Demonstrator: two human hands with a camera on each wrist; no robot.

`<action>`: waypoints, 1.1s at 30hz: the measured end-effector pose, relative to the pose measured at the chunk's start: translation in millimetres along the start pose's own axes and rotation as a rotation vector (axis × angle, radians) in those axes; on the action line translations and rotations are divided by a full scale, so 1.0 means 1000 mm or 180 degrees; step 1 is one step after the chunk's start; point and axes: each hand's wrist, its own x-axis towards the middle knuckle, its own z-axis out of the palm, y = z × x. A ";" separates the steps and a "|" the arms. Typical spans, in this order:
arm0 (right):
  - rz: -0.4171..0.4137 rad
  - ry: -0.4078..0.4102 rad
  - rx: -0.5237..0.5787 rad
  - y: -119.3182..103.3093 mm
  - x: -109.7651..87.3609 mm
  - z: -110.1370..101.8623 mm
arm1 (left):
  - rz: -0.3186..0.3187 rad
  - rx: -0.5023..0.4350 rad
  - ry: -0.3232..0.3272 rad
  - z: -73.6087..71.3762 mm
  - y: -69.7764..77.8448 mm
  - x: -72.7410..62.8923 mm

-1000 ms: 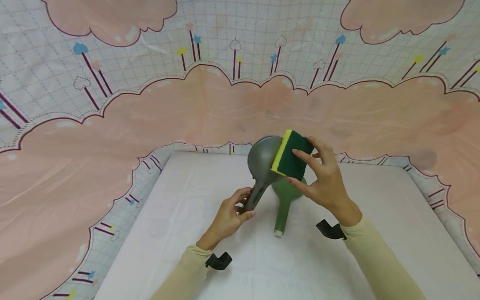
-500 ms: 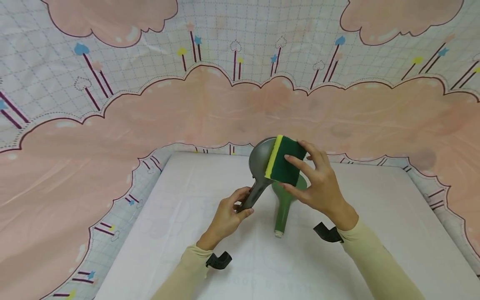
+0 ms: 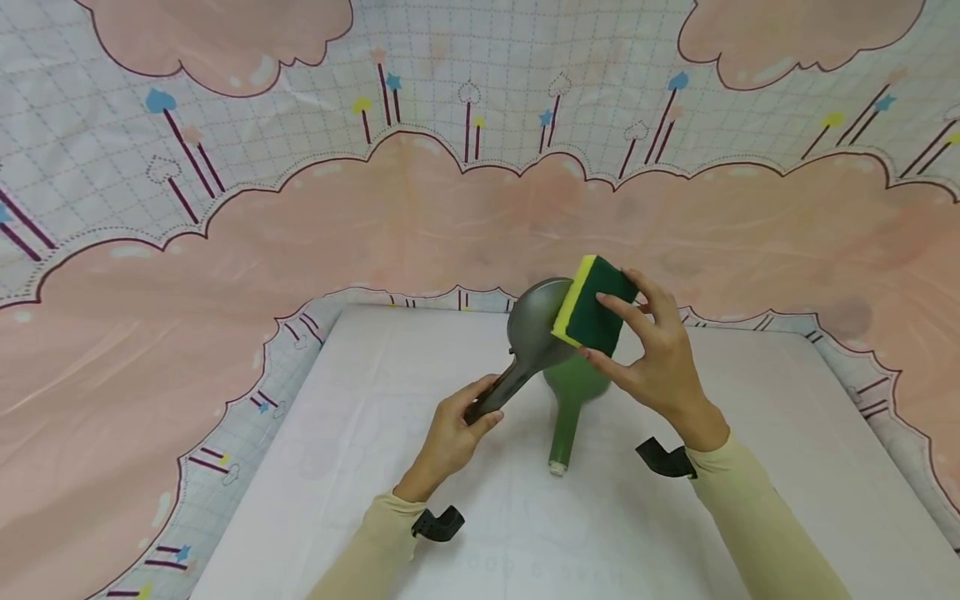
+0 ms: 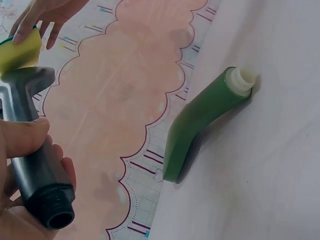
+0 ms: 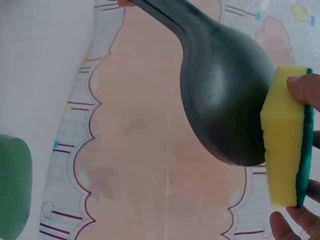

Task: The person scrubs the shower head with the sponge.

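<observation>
My left hand [image 3: 450, 437] grips the handle of a dark grey shower head [image 3: 536, 321], held up over the table and leaning to the right. The left wrist view shows the threaded open end of its handle [image 4: 42, 172] below the thumb. In my right hand [image 3: 667, 371] is a sponge [image 3: 598, 317], yellow foam with a dark green scouring side, held between thumb and fingers. Its yellow foam [image 5: 282, 140] lies against the rounded back of the shower head [image 5: 225, 95] in the right wrist view. The spray face is turned out of sight.
A green shower head [image 3: 567, 408] lies on the white table [image 3: 337, 467] behind and below the grey one, its pale threaded end toward the person. Cloud-patterned cloth [image 3: 420, 225] hangs behind the table. A black strap piece [image 3: 438, 523] is at each wrist.
The sponge moved left and down across the shower head's back, then right and up again. The shower head has shifted slightly right and leans a little more; the green one stayed still.
</observation>
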 end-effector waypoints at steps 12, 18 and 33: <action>-0.0130 -0.0127 -0.0041 -0.006 -0.005 0.012 | -0.0194 -0.0115 0.0258 0.003 -0.001 0.001; -0.0210 -0.0234 -0.0121 -0.011 -0.010 0.015 | -0.0254 -0.0164 0.0373 0.005 -0.002 0.002; 0.0138 -0.0107 -0.0167 0.007 -0.011 0.007 | -0.0098 0.0187 0.0511 0.003 0.007 0.001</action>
